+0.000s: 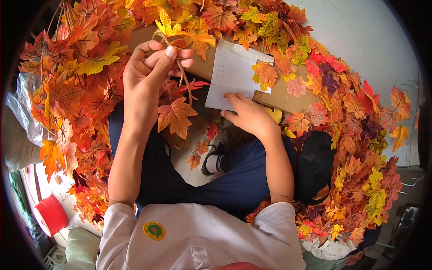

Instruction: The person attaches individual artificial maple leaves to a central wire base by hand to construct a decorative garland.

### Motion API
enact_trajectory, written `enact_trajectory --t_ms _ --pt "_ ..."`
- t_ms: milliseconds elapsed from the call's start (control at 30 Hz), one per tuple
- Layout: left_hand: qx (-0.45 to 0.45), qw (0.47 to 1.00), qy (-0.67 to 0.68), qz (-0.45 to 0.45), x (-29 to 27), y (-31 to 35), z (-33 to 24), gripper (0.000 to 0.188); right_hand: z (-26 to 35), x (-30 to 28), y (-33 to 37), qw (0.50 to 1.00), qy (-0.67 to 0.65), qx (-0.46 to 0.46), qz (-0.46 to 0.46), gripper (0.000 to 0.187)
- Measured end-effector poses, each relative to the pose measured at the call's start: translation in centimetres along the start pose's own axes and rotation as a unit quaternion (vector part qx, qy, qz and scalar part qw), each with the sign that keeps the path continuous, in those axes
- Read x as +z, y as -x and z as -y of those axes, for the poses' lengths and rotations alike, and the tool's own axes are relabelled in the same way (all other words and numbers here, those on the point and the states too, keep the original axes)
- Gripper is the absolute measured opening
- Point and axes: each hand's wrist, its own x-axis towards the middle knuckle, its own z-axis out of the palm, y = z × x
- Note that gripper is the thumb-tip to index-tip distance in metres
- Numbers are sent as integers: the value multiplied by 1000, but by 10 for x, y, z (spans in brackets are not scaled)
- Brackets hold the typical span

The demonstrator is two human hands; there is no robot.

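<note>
A thin tan leaf stem (182,74) was pinched between the thumb and fingertips of the left hand (146,72), just above the centre of the frame; the fingers were closed tightly on it. A yellow leaf (167,24) was carried at the top of the stem, and an orange maple leaf (176,116) hung at its lower end, below the hand. The right hand (249,114), slightly right of centre, was laid with loosely curled fingers against the lower edge of a white paper sheet (231,74); whether the sheet was actually gripped could not be told. The sheet was spread on a brown cardboard box (281,96) that ran across the upper middle of the frame. Heaps of artificial autumn leaves (355,135) in red, orange and yellow were banked around the box and along both sides. Dark blue trousers (243,177) were seen at the centre, a red spool (50,215) at the lower left, and clear plastic bags (22,112) at the left edge.
</note>
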Motion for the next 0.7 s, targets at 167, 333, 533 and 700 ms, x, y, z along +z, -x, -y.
enact_trajectory --t_ms 167,333,533,700 --pt "-47 999 1 12 -4 -2 0 22 3 -3 -1 1000 0 5 6 46" --pt "-73 994 75 42 -11 -5 2 25 0 -3 -1 1000 -8 1 3 46" --pt "-125 973 146 130 -10 -9 2 22 -1 -5 2 1000 -5 0 6 46" --pt "-133 978 102 125 8 -11 7 22 2 -27 16 998 -51 11 -40 46"
